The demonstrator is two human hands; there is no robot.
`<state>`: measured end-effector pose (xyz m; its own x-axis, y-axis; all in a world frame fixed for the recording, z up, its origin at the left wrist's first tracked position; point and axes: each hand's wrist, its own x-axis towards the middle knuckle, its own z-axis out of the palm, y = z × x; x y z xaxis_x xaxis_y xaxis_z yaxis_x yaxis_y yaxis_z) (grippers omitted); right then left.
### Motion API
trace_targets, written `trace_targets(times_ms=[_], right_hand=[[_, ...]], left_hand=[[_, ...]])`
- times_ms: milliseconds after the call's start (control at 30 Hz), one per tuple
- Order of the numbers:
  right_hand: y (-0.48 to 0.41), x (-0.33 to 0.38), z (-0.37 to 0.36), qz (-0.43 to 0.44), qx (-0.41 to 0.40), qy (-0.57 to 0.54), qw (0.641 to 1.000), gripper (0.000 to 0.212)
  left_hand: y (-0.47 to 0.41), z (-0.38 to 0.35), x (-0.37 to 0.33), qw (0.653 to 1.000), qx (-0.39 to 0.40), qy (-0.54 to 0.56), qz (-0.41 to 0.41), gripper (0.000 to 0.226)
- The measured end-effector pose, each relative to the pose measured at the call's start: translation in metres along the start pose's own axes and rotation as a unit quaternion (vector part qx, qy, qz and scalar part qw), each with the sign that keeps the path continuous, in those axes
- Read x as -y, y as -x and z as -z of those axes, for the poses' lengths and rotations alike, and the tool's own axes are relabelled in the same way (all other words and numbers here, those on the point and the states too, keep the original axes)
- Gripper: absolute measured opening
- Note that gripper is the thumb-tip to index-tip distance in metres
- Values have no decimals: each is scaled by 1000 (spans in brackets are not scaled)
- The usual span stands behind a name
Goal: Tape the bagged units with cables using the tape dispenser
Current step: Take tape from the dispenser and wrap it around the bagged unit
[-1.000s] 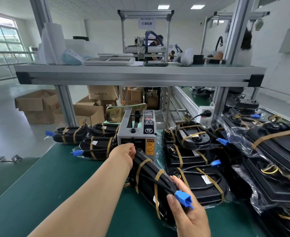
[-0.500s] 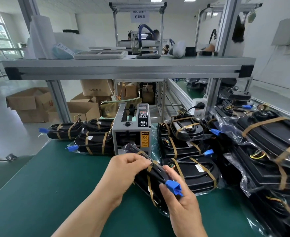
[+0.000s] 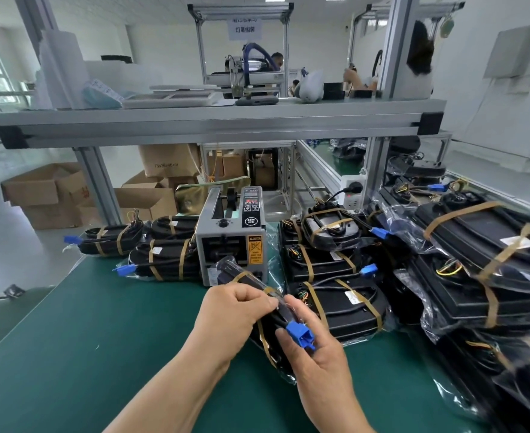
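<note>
Item: bagged unit (image 3: 268, 326), held over the green mat (image 3: 101, 339), just before the tape dispenser (image 3: 232, 242). Our left hand (image 3: 235, 310) pinches its upper face; our right hand (image 3: 316, 348) clasps the end by the blue plug (image 3: 299, 334). Bands already on; we judge this unit nearly finished. Taped units (image 3: 335, 298) stacked either side. Aluminium shelf (image 3: 213, 120) overhead; cardboard boxes (image 3: 48, 192) beyond.

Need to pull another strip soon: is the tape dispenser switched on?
On, as far as the view shows: red digits glow on the control panel on top of the tape dispenser.
</note>
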<state>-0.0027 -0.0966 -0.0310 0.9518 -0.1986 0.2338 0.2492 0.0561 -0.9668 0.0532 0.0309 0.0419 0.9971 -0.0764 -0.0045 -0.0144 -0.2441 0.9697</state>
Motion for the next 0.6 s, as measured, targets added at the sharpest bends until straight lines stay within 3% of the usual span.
trace_targets(times_ms=[600], right_hand=[[0,-5,-1,-14,8,-31,999,52]], left_hand=[[1,-9,12,991,-61,-111,-40,14]])
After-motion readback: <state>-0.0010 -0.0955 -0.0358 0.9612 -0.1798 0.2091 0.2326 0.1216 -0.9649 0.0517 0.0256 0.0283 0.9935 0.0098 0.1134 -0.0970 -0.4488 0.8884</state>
